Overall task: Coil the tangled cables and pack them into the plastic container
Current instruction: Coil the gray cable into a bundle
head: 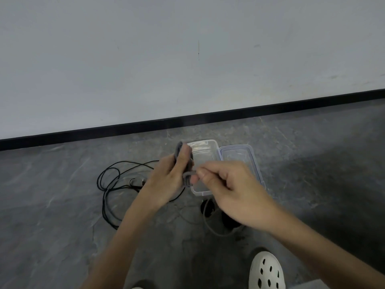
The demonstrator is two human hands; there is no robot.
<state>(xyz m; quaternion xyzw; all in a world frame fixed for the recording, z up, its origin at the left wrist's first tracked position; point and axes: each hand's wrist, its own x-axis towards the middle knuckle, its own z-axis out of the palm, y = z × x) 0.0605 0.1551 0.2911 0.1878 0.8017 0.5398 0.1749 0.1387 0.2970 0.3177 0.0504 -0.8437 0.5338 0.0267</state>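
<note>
Floor (62, 205): grey veined stone, meeting a black skirting at 12 o'clock.
- Clear plastic container (200, 192), open, at centre.
- Lid (255, 163), blue-rimmed, touching the container at 3 o'clock.
- Black cable (108, 184), loose loops, at 9 o'clock of the container.
- Dark bundle (209, 207), blurred, just beside the container at 6 o'clock.
- Grey cable (216, 234), a curved length near the bundle.
- White perforated clog (266, 272), at 5 o'clock, at the frame's bottom edge.

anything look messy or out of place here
Yes: the black cable sprawls in loose tangled loops on the floor left of the open container, not yet coiled. A grey strand trails on the floor below the right hand. No damage shows.
</note>
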